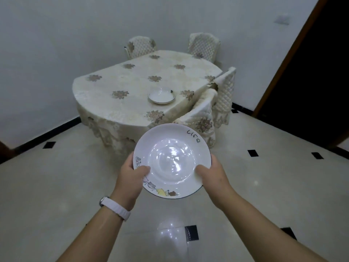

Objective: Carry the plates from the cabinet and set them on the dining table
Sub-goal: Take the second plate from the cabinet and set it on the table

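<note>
The cloth-covered bench stands ahead, quilted chairs around it; above the tiled floor, short of the bench, a white plate marked "Life" shows only glare in its well; the left hand and right hand grip its opposite rims, thumbs on top; a smaller plate sits near the bench's front edge.

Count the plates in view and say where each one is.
2. The decorated plate is gripped at its rim by the left hand and right hand, over the floor. The small plate sits on the dining table. None appears hidden.
</note>
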